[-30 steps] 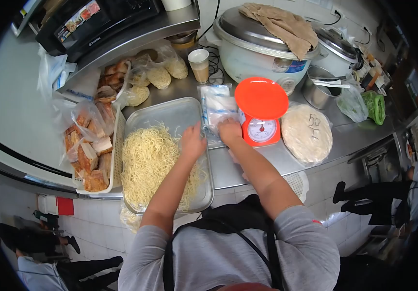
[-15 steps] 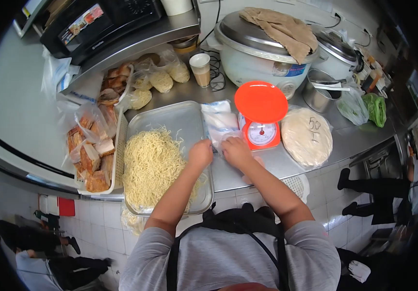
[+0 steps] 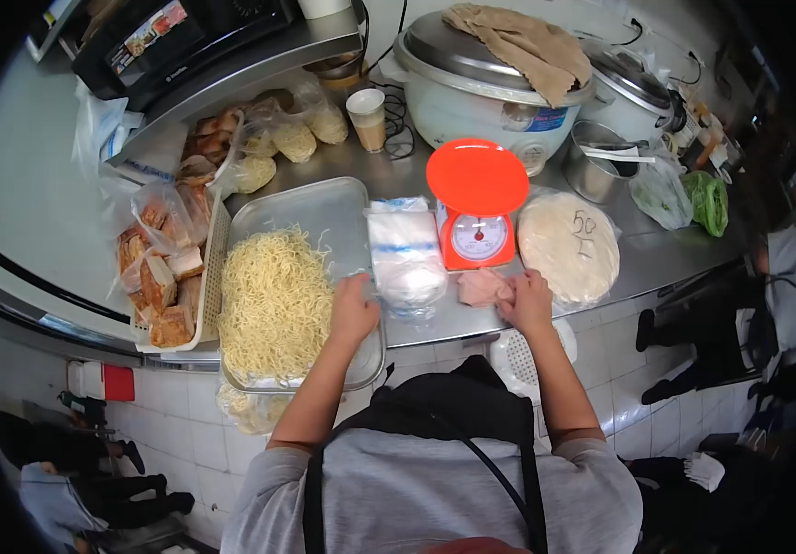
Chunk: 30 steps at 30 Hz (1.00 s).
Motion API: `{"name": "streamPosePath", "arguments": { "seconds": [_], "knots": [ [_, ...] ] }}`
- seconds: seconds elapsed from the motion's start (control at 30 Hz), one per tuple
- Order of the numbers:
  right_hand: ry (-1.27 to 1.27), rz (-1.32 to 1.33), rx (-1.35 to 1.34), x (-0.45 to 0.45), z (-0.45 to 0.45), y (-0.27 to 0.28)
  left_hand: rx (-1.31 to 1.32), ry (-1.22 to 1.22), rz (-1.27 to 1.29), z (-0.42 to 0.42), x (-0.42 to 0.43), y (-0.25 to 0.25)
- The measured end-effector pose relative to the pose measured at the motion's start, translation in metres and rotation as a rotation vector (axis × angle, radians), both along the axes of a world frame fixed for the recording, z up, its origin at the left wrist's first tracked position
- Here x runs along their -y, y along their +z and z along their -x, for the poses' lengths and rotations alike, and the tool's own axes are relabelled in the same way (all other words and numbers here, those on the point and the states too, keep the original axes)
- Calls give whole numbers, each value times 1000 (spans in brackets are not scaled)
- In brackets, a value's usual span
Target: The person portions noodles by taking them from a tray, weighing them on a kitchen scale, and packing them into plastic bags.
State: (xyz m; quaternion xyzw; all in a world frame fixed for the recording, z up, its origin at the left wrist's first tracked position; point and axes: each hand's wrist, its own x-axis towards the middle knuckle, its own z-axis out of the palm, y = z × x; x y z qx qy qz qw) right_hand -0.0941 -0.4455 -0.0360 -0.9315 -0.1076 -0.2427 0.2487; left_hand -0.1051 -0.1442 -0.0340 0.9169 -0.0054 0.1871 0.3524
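My left hand [image 3: 354, 307] hovers at the right side of a metal tray [image 3: 347, 198], its fingers loosely apart with nothing seen in them. A heap of yellow noodles [image 3: 273, 309] fills much of that tray. At the counter's front edge, my right hand [image 3: 531, 301] pinches the right end of a crumpled pinkish piece [image 3: 483, 288], thin like a cloth or glove; its kind is unclear. Between my hands lies a stack of clear plastic bags [image 3: 404, 249]. Behind the pinkish piece stands a red dial scale [image 3: 478, 189] with a round pan.
Right of the scale lies a wrapped round stack [image 3: 572, 247] marked "50". Meat chunks sit in a white basket [image 3: 218, 249] on the left. Farther back are bagged noodles [image 3: 295, 140], a paper cup [image 3: 367, 120], a large rice cooker [image 3: 472, 111] and a metal pot [image 3: 597, 175].
Both hands have left the plastic bags, which now lie flatter. My left hand moved left to the tray; my right moved right and took hold of the pinkish piece. The view shifted slightly.
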Motion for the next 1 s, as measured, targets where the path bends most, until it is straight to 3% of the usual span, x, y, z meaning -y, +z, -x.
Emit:
{"name": "streamPosePath", "arguments": {
  "seconds": [0.03, 0.13, 0.17, 0.23, 0.4, 0.47, 0.6, 0.8, 0.9, 1.0],
  "knots": [
    [-2, 2, 75, -10, 0, 18, 107, 41, 8, -3, 3, 0],
    [490, -201, -93, -71, -9, 29, 321, -14, -296, -23, 34, 22],
    [607, -203, -182, -88, -11, 28, 228, -36, -315, -33, 38, 20],
    [555, -67, -240, -114, -29, 5, 35, -59, -348, -46, 42, 15],
    [401, 310, -595, -141, -57, -2, 281, -118, -193, -40, 65, 41],
    [487, 293, -583, -143, -66, -29, 275, -131, -186, -35, 66, 35],
    [383, 450, -206, -143, -78, -55, 184, -121, -161, -32, 52, 16],
    [337, 302, -530, -137, -57, -5, 174, -137, -157, -35, 42, 13],
    [399, 285, -233, -136, -56, -10, 193, -161, -125, -40, 41, 9],
    [432, 331, -239, -129, -45, 19, 212, -169, -65, -42, 39, 5]
  ]
}}
